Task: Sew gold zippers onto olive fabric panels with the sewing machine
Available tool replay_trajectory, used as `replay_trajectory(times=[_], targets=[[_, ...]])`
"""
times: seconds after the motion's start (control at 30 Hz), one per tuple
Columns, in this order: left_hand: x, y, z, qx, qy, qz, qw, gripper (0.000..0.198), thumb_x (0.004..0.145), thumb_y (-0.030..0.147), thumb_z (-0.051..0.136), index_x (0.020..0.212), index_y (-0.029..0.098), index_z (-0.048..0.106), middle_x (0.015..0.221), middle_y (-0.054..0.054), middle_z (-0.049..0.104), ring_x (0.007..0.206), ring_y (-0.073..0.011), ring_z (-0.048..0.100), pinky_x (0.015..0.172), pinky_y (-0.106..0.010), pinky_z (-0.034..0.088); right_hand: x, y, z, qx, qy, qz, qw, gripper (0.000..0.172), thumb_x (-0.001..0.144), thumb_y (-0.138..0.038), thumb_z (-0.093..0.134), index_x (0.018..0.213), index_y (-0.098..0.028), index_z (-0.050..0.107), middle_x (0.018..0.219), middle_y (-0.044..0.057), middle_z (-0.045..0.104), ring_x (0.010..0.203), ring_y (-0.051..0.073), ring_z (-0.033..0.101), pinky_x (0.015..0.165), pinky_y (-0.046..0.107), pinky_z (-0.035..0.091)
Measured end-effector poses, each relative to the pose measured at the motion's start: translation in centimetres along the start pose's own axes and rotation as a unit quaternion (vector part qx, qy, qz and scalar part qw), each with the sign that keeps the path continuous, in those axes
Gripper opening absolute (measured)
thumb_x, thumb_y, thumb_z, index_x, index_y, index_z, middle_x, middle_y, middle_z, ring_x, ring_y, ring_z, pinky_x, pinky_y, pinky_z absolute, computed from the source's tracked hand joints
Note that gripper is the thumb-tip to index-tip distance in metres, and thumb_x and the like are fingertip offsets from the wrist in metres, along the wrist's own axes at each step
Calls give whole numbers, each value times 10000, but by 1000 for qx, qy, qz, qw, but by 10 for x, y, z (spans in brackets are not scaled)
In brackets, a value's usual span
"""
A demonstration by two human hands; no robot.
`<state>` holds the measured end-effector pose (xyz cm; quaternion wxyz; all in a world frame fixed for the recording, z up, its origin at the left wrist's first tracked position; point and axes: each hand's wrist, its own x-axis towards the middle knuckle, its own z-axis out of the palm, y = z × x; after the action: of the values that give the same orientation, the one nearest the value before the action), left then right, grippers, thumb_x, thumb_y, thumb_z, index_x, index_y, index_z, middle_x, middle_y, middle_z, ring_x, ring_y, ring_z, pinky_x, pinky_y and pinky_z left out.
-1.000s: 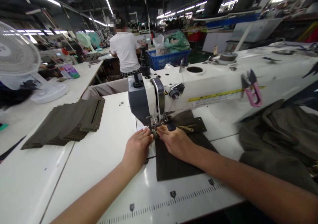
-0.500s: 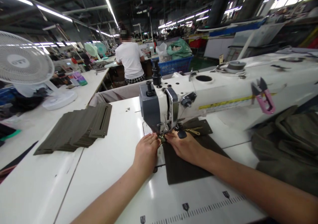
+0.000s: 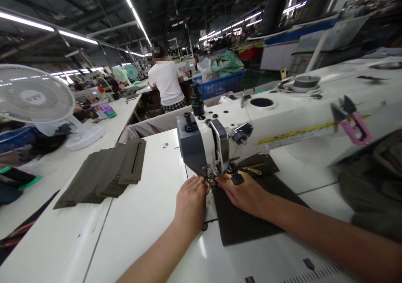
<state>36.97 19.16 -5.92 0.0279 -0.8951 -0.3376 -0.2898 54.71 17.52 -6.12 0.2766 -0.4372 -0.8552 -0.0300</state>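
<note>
Fingertips of my left hand (image 3: 192, 201) are bunched together just left of the presser foot; what they grip is hidden. My right hand (image 3: 245, 195) is closed on a dark olive fabric panel (image 3: 241, 228), its fingertips close to the foot on the right. This panel lies flat under my right hand and forearm. Above both hands is the head of the sewing machine (image 3: 193, 145), which hides the needle point from me. A zipper with a gold pull (image 3: 254, 170) shows on the panel's far part, beyond my right hand.
Left of the machine lies a fanned stack of olive pieces (image 3: 97, 176). Behind it stands a white fan (image 3: 34, 96). Pink thread snips (image 3: 354, 126) rest against the machine arm. Dark fabric (image 3: 373, 182) is heaped at right. Ahead, a person in white (image 3: 166, 82) works near a blue basket (image 3: 222, 86).
My view has shifted, so the machine, stack and fan appear lower and further right. Both hands stay by the presser foot; any movement of the panel is too slight to tell.
</note>
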Motion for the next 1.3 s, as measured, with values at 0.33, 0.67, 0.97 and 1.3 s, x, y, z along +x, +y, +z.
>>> replay_trajectory(times=[0.33,0.67,0.97,1.3], targets=[[-5,1,-3,8,-4,19,1000,193,840,90,438,832,142,623,966,-122,676,908,-230,641,852,-401,512,-7,0,2,12,53,3,999,267,868,-129,357,784,-165,608,843,76,667,751,175,611,788,315,463],[-5,2,-9,42,-14,-79,996,215,840,180,462,1000,141,600,1093,-136,622,1062,-278,553,928,-507,410,-7,-9,-1,-92,-6,152,984,528,722,-540,582,1014,-104,634,1078,177,610,1106,365,468,981,573,252],[-52,56,-24,11,-142,-64,988,458,866,196,417,1322,195,368,1413,-144,274,1303,-323,222,988,-610,258,-68,-48,-5,-125,-36,178,976,972,696,-762,367,1322,-19,353,1393,221,280,1300,345,201,1020,576,166],[-51,60,-46,-534,21,-420,733,269,856,226,479,1100,117,516,1190,-171,542,1063,-238,557,891,-395,472,-96,-46,-4,-175,2,163,971,902,703,-722,413,1307,-53,386,1362,198,356,1257,338,308,1002,537,218]])
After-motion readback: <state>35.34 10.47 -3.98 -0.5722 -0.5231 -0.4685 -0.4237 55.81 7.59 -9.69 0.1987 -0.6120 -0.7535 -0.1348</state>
